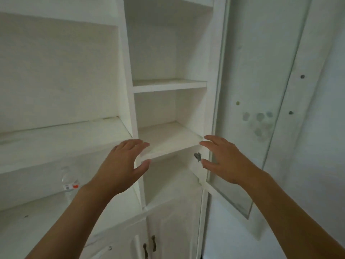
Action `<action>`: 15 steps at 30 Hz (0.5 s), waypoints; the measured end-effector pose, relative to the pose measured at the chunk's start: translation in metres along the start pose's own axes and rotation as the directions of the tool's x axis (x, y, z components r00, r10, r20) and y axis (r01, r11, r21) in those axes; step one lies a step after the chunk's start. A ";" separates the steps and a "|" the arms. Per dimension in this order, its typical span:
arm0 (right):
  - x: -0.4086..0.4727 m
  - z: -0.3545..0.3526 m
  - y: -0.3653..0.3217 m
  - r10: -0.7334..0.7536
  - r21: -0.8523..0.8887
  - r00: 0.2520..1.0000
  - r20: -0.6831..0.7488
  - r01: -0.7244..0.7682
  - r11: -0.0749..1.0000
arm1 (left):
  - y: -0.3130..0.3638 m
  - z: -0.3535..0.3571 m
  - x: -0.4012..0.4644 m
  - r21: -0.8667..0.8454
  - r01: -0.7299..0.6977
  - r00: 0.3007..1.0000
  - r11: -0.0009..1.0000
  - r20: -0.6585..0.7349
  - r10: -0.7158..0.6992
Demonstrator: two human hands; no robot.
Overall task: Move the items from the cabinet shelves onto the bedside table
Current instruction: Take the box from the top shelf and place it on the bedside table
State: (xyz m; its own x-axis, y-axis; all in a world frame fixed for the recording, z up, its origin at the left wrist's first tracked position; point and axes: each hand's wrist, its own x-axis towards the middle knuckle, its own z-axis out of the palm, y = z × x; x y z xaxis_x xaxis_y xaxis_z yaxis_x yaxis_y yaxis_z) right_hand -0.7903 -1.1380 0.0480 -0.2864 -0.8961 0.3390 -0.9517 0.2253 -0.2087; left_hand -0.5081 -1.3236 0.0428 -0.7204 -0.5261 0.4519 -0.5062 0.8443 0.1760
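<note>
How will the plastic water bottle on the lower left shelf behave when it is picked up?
The water bottle looks clear and thin-walled, so it probably dents under a firm grip. It stands upright and narrow, so a sideways push may tip it, and then it could roll.

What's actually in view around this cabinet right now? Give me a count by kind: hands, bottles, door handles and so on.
Hands: 2, the left hand and the right hand, both open and holding nothing
Water bottles: 1, a clear water bottle on the counter at the left
Glass doors: 1, the glass door, swung open
Dark door handles: 2, the handles on the lower doors
Total: 6
</note>
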 end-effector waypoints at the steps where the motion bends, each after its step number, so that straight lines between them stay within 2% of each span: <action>1: 0.013 -0.007 0.011 -0.024 0.000 1.000 -0.003 0.024 1.000 | 0.004 0.000 0.012 0.002 0.016 1.000 1.000 -0.007 -0.016; 7: 0.087 -0.051 0.056 -0.165 -0.012 0.986 -0.020 0.165 0.986 | 0.025 -0.012 0.076 0.127 0.097 0.994 0.987 -0.057 -0.090; 12: 0.142 -0.087 0.060 -0.272 -0.030 0.962 -0.032 0.272 0.962 | 0.037 -0.047 0.120 0.282 0.108 0.992 0.953 -0.097 -0.083; 15: 0.167 -0.110 0.051 -0.315 -0.038 0.946 -0.072 0.313 0.949 | 0.037 -0.076 0.147 0.362 0.076 0.990 0.929 -0.135 -0.028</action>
State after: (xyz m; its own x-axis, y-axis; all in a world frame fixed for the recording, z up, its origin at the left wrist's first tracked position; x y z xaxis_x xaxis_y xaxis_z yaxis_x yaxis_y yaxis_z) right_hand -0.8984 -1.2339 0.1952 0.0210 -0.8916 0.4523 -0.9970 -0.0523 -0.0568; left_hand -0.5973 -1.3619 0.1824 -0.6352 -0.5308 0.5610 -0.6966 0.7075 -0.1193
